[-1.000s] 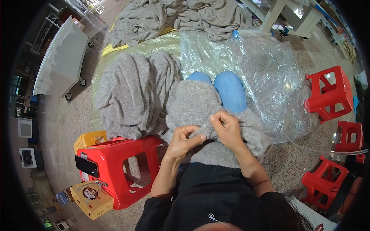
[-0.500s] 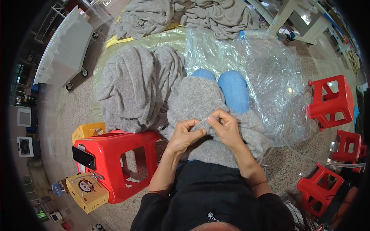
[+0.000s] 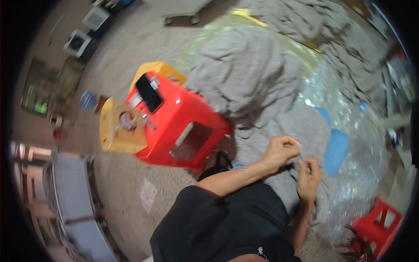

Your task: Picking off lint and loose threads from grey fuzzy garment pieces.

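A grey knitted garment [image 3: 301,124] lies bunched across my lap, over blue-covered knees [image 3: 336,153]. My left hand [image 3: 279,153] is closed, its thumb and fingertips pinching the knit near the lap's middle. Just beside it, my right hand [image 3: 309,179] also pinches the cloth between thumb and fingers. The fingertips are close together, and blur hides the exact bit of fabric between them.
At my left stands a red plastic stool [image 3: 187,126] with a black phone [image 3: 149,93] on top and a yellow box [image 3: 122,126] beside it. More grey knitwear [image 3: 238,72] is heaped ahead, on plastic sheeting [image 3: 358,187]. Another red stool [image 3: 377,225] is at right.
The view has swung to the left, so the stool, cloth and hands appear shifted right and tilted. Both hands keep pinching over the garment, the left fingertips now a little higher than the right.
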A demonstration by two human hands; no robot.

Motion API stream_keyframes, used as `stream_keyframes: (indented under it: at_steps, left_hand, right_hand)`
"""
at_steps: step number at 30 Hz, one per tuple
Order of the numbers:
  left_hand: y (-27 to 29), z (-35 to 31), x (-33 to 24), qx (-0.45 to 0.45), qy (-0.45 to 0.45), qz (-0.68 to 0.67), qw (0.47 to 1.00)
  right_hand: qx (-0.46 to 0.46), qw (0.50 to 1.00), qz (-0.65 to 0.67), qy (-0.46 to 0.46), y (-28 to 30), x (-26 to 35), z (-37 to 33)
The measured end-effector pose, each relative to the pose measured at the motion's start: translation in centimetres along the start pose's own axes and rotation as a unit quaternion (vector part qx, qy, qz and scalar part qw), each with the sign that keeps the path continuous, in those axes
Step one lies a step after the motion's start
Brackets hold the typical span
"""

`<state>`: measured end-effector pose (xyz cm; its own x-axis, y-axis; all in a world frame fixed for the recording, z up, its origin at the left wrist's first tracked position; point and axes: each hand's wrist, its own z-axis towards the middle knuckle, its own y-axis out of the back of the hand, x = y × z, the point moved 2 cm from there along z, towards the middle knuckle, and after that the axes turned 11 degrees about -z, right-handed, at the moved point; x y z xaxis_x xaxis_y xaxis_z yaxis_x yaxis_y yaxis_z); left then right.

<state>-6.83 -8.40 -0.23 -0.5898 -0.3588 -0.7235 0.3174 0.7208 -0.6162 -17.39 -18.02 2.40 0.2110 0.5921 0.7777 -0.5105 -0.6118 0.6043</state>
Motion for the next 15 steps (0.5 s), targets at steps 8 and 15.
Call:
stream_keyframes:
  at_steps: [8,15]
  left_hand:
    - [1.8,-0.2,1.8,-0.055,-0.165,0.079,0.982]
    - [1.8,0.7,0.6,0.006,-0.066,0.087,0.994]
  right_hand:
    - [0.087,0.995,0.0,0.045,-1.5,1.4,-0.2]
    - [0.093,0.993,-0.039,0.064,3.1,3.5,-0.2]
